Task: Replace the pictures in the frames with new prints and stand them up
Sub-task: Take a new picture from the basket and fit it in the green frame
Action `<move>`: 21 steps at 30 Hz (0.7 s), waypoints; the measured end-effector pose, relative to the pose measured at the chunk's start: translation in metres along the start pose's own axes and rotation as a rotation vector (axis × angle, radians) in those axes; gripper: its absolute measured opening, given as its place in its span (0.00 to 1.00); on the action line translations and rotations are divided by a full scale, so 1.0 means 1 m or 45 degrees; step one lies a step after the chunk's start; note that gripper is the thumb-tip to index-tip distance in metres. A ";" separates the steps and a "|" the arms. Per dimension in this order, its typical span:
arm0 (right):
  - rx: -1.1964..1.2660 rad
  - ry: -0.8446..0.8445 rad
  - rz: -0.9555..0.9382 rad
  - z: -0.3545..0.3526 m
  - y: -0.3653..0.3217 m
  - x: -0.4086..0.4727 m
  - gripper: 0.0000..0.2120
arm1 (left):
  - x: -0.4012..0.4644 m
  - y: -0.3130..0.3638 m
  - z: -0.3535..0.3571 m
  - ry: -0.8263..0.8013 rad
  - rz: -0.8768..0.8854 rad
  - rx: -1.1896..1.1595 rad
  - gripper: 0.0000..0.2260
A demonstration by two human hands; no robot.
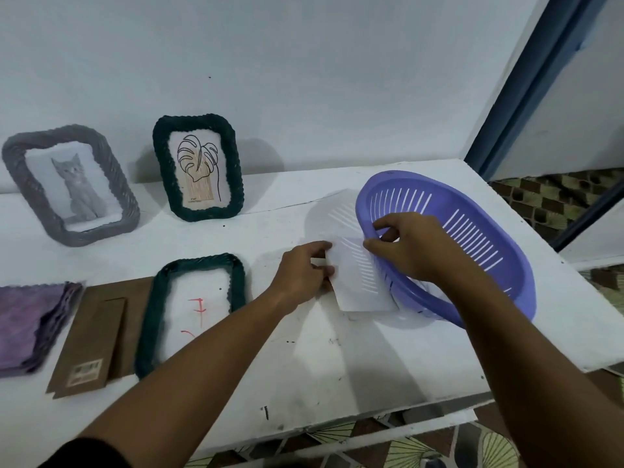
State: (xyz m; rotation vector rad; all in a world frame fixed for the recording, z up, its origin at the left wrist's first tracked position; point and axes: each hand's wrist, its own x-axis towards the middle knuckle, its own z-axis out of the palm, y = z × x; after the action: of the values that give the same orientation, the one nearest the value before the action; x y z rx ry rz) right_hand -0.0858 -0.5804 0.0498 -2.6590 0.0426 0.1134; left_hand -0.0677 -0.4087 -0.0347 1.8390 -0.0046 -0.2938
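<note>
At far left a purple cloth [23,325] lies by the brown backing board [91,339]. Next to it the dark green frame [192,312] lies flat and open, its long axis running away from the person. Right of it the left hand [300,271] pinches the left edge of the white print [358,278]. The right hand [412,244] pinches its upper right corner at the rim of the purple basket [472,238]. The left hand is nearer the frame; bare table [320,366] between them gives room to carry the print leftward.
</note>
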 end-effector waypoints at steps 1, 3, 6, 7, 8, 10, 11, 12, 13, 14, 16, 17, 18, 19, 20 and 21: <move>-0.005 -0.009 -0.004 0.000 -0.001 -0.001 0.21 | 0.000 0.000 0.003 0.001 -0.003 -0.006 0.20; 0.007 -0.015 -0.008 0.001 0.000 -0.001 0.21 | 0.002 0.000 0.007 0.008 -0.010 0.004 0.20; 0.076 -0.003 -0.019 0.007 0.004 -0.002 0.21 | 0.003 0.001 0.009 0.004 -0.002 0.045 0.20; 0.097 0.002 -0.020 0.009 0.005 -0.002 0.21 | 0.003 0.001 0.009 0.000 0.006 0.053 0.20; 0.117 0.005 -0.018 0.011 0.007 -0.002 0.21 | 0.003 0.001 0.009 -0.003 0.013 0.057 0.20; 0.148 0.018 -0.021 0.013 0.009 -0.002 0.21 | 0.004 0.001 0.009 -0.006 0.012 0.057 0.20; 0.154 0.026 -0.028 0.014 0.009 -0.002 0.21 | 0.004 0.001 0.008 -0.011 0.009 0.053 0.20; 0.158 0.031 -0.034 0.014 0.009 -0.001 0.21 | 0.005 0.001 0.008 -0.020 0.009 0.054 0.20; 0.158 0.033 -0.044 0.015 0.010 -0.001 0.21 | 0.004 0.002 0.007 -0.034 0.015 0.067 0.20; 0.156 0.023 -0.048 0.015 0.010 0.000 0.21 | 0.004 0.003 0.005 -0.050 0.024 0.099 0.20; 0.188 -0.032 -0.038 0.011 0.011 0.001 0.20 | 0.006 0.006 0.001 -0.063 0.032 0.209 0.18; 0.229 -0.061 -0.019 0.007 0.013 0.003 0.19 | 0.007 0.009 -0.001 -0.044 0.039 0.292 0.18; 0.265 -0.075 0.012 0.003 0.017 0.007 0.18 | 0.010 0.013 -0.003 0.003 0.066 0.386 0.17; 0.266 -0.069 0.045 -0.002 0.022 0.012 0.17 | 0.012 0.017 -0.005 0.075 0.121 0.461 0.16; 0.209 -0.065 0.087 -0.006 0.029 0.018 0.16 | 0.015 0.024 -0.005 0.159 0.202 0.493 0.14; 0.089 -0.079 0.131 -0.010 0.035 0.024 0.17 | 0.015 0.032 -0.004 0.230 0.296 0.469 0.13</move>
State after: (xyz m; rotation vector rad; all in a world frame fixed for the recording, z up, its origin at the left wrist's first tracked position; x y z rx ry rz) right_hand -0.0630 -0.6161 0.0404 -2.5816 0.1599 0.2236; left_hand -0.0472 -0.4161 -0.0068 2.2008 -0.1551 0.0422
